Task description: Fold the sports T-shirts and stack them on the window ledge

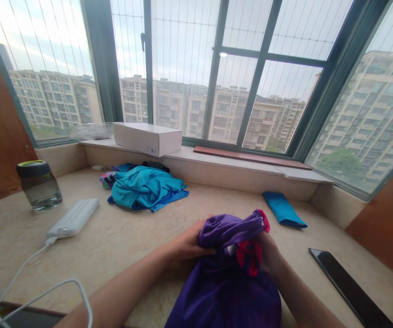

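A purple garment with pink and dark patterned parts is bunched up in front of me, its lower part hanging toward the bottom of the view. My left hand grips its upper left side, thumb in front and fingers behind the cloth. On the upper right side my right hand holds the bunched cloth near the pink part; most of its fingers are hidden by fabric. Beyond my hands lies a crumpled heap of turquoise cloth. A folded blue cloth piece rests flat to the right.
At left stand a water bottle and a white power bank with a white cable. A white box sits on the window ledge. A black phone-like slab lies at right on the stone-patterned surface.
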A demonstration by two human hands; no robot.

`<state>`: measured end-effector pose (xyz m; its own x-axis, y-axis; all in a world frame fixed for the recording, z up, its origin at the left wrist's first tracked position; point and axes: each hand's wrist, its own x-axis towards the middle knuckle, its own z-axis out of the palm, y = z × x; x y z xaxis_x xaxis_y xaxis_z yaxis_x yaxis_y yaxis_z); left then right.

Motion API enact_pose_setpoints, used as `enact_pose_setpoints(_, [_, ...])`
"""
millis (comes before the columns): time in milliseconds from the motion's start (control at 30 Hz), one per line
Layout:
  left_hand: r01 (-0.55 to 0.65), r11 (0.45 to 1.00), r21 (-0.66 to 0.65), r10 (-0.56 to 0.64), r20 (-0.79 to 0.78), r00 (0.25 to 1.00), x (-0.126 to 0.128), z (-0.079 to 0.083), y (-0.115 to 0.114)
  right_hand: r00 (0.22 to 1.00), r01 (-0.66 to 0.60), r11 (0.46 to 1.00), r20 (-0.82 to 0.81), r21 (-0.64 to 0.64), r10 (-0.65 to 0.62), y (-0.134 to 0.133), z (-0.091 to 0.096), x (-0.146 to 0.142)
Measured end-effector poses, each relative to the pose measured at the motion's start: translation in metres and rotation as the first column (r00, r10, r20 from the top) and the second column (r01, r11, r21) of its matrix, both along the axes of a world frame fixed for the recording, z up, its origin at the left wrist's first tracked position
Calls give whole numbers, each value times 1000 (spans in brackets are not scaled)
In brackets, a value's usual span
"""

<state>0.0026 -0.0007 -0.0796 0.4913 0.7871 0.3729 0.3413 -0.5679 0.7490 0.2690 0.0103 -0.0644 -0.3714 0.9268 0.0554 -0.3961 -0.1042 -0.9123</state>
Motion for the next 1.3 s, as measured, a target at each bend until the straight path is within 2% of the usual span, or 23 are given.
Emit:
enact_pose_setpoints(33, [46,998,-39,-45,45,998,3,3,-2,999,-18,999,-45,-41,17,-1,6,0])
enact_pose_setpoints(100, [51,986,-159,-29,135,990,6,9,-4,991,1,997,-130,-81,-12,1,18,1])
enact_pose_setpoints(167, [-30,962,-272,95,226,969,5,13,-2,968,130,989,-205,-77,-143,10,28,6])
enact_pose_setpoints(233, [-120,934,-338,239,334,912,1,18,2,922,318,947,-218,-43,-320,23,33,14])
enact_pose_setpoints(333, [-204,888,-412,400,471,786,-11,28,9,851,525,848,-39,72,-523,44,30,30])
enact_pose_setpoints(400, [-250,845,-473,483,475,735,-21,33,12,768,572,786,185,235,-614,55,23,40])
enact_pose_setpoints(433, [-278,825,-491,513,446,734,-25,35,13,697,565,753,295,336,-654,59,19,44])
enact_pose_setpoints(533, [-351,811,-467,519,299,801,-39,37,16,435,473,654,489,591,-756,68,7,55])
enact_pose_setpoints(600, [-346,855,-387,441,188,878,-48,38,16,295,415,604,528,680,-796,73,-1,62])
enact_pose_setpoints(667, [-304,908,-287,335,64,940,-56,38,17,213,364,601,565,711,-797,78,-7,68])
enact_pose_setpoints(733, [-308,936,-168,298,-82,951,-63,40,18,202,308,645,614,700,-763,84,-13,74])
enact_pose_setpoints(800, [-381,923,-58,365,-190,911,-69,45,22,234,247,696,655,674,-718,88,-15,80])
enact_pose_setpoints(867, [-500,865,44,495,-240,835,-75,53,27,247,203,724,681,659,-689,92,-14,84])
enact_pose_setpoints(933, [-608,786,115,614,-267,743,-79,60,33,228,174,728,692,663,-685,92,-9,82])
enact_pose_setpoints(1000, [-679,708,192,701,-308,644,-80,64,36,219,134,721,689,680,-691,88,-4,72])
enact_pose_setpoints(1033, [-688,689,228,719,-335,609,-78,65,36,234,97,721,688,686,-686,85,-2,63])
enact_pose_setpoints(1100, [-649,707,280,700,-406,587,-71,62,32,308,-50,731,707,681,-637,75,-2,39])
enact_pose_setpoints(1167, [-558,777,291,622,-491,610,-62,56,26,366,-249,719,751,649,-550,65,-6,12])
enact_pose_setpoints(1233, [-467,842,270,531,-567,630,-55,48,18,330,-373,704,795,605,-509,56,-12,-9])
enact_pose_setpoints(1300, [-408,881,241,462,-621,633,-52,42,11,251,-396,712,814,580,-524,51,-17,-20])
